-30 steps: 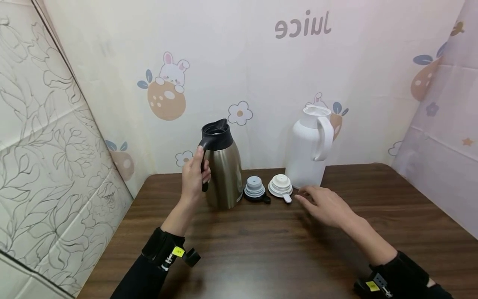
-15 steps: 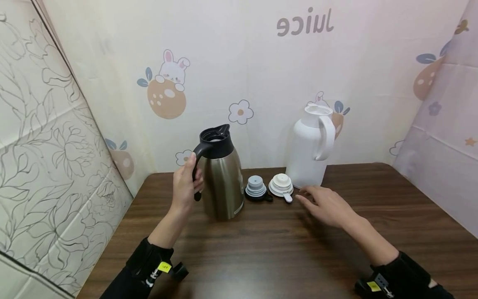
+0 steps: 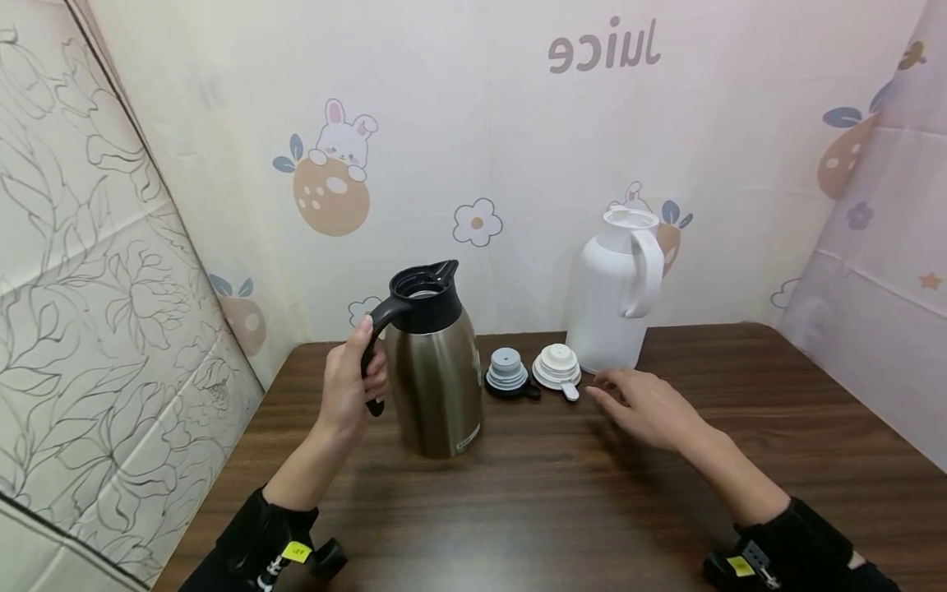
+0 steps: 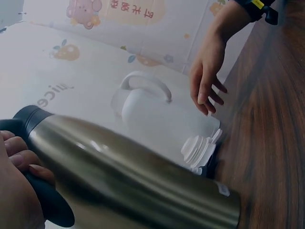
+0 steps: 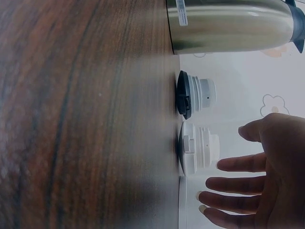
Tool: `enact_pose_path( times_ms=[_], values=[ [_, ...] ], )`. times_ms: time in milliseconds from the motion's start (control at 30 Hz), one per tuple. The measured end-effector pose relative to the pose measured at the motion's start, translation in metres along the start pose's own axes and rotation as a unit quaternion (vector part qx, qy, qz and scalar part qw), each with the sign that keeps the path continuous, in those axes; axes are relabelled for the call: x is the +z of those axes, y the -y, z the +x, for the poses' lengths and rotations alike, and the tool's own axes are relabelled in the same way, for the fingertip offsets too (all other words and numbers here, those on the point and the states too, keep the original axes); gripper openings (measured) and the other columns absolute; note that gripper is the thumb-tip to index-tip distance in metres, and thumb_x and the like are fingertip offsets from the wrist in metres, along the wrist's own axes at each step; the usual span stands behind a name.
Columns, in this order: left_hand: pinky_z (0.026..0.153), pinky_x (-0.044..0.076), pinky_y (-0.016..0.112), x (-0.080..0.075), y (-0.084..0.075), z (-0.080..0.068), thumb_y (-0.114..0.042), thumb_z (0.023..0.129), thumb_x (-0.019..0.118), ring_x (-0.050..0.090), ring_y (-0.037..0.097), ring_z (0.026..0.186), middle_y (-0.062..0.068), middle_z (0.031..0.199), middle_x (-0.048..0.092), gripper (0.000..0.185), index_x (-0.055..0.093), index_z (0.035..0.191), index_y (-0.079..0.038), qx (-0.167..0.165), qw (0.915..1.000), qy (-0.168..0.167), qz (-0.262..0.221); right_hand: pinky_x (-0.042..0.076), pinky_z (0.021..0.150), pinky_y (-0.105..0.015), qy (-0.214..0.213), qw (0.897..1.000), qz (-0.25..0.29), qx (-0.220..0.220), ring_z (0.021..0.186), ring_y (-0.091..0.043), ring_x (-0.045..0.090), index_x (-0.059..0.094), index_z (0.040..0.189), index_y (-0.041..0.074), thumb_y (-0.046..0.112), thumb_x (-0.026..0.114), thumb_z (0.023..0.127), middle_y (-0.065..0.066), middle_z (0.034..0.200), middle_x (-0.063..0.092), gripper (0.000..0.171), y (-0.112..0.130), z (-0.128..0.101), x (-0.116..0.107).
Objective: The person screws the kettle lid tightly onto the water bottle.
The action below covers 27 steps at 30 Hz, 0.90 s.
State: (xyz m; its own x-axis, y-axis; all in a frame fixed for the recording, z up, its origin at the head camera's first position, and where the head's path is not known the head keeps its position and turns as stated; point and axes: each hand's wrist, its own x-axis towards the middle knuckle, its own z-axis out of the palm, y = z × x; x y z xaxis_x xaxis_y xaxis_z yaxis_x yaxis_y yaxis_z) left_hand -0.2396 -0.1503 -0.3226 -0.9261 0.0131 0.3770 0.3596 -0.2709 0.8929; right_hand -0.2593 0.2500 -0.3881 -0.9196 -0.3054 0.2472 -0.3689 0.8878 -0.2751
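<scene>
My left hand [image 3: 348,374] grips the black handle [image 3: 376,345] of a brushed-steel thermos jug [image 3: 436,386], fingers curled round it. The jug stands upright with its black-collared mouth uncovered; whether its base touches the tabletop I cannot tell. Behind it to the right, a grey stopper with a black rim [image 3: 506,370] and a white stopper [image 3: 557,367] lie plug-side up. My right hand [image 3: 654,407] hovers beside the white stopper, fingers loosely extended and holding nothing. A white thermos jug [image 3: 610,296], also without a lid, stands just behind that hand, its handle facing right.
The dark wooden table [image 3: 503,526] ends at a patterned cloth wall [image 3: 414,123] behind the jugs. A floral panel [image 3: 111,329] closes the left side, and more cloth hangs at the right.
My left hand has drawn the steel jug towards me and slightly left, away from the back wall. My right hand, the stoppers and the white jug stay where they were.
</scene>
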Motion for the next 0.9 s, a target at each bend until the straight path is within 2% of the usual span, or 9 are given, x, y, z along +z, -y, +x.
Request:
enact_pose_path(
  times_ms=[100,200,367,500,700,900],
  values=[
    [0.042,0.012,0.03,-0.007,-0.002,0.0,-0.042,0.103,0.045,0.02,0.01,0.04,-0.006,0.047,0.026,0.058,0.03,0.06,-0.006,-0.011,0.9994,0.032,-0.006,0.053,0.078,-0.046,0.002,1.0,0.003,0.001,0.096,-0.021,0.067,0.067,0.115,0.013,0.045,0.053,0.1,0.0,0.105,0.069,0.038,-0.001,0.0,0.0],
    [0.04,0.01,0.033,-0.015,-0.005,0.001,-0.039,0.105,0.038,0.017,0.013,0.04,-0.005,0.047,0.023,0.056,0.028,0.06,-0.008,-0.017,0.9963,0.081,-0.019,0.053,0.077,-0.044,0.003,1.0,0.004,0.003,0.094,-0.019,0.067,0.067,0.113,0.014,0.042,0.055,0.1,0.002,0.103,0.069,0.032,-0.001,0.0,-0.001],
    [0.038,0.009,0.034,-0.026,-0.009,0.005,-0.039,0.107,0.028,0.014,0.016,0.04,-0.003,0.047,0.021,0.054,0.028,0.061,-0.011,-0.021,0.9846,0.17,-0.034,0.053,0.074,-0.042,0.004,1.0,0.003,0.008,0.089,-0.015,0.065,0.067,0.111,0.015,0.041,0.056,0.1,0.004,0.099,0.068,0.031,-0.002,0.001,-0.004],
    [0.036,0.01,0.033,-0.03,-0.01,0.006,-0.039,0.108,0.024,0.015,0.015,0.039,-0.002,0.048,0.02,0.053,0.026,0.062,-0.011,-0.015,0.9744,0.22,-0.042,0.052,0.072,-0.041,0.007,1.0,0.006,0.007,0.086,-0.012,0.064,0.067,0.11,0.016,0.041,0.056,0.099,0.005,0.095,0.068,0.029,-0.001,0.003,-0.004],
    [0.033,0.012,0.03,-0.032,-0.01,0.002,-0.032,0.109,0.016,0.014,0.016,0.037,-0.001,0.048,0.019,0.05,0.025,0.064,-0.01,-0.003,0.9561,0.283,-0.074,0.051,0.07,-0.038,0.015,1.0,0.008,0.009,0.081,-0.008,0.062,0.068,0.108,0.017,0.04,0.057,0.099,0.008,0.09,0.067,0.026,-0.002,0.003,-0.002],
    [0.033,0.012,0.029,-0.03,-0.012,-0.007,-0.028,0.108,0.011,0.013,0.015,0.037,-0.001,0.049,0.019,0.049,0.025,0.065,-0.011,0.001,0.9448,0.314,-0.093,0.051,0.068,-0.036,0.02,1.0,0.008,0.005,0.08,-0.007,0.062,0.068,0.108,0.017,0.048,0.052,0.1,0.008,0.089,0.067,0.036,-0.002,0.003,0.0]
  ],
)
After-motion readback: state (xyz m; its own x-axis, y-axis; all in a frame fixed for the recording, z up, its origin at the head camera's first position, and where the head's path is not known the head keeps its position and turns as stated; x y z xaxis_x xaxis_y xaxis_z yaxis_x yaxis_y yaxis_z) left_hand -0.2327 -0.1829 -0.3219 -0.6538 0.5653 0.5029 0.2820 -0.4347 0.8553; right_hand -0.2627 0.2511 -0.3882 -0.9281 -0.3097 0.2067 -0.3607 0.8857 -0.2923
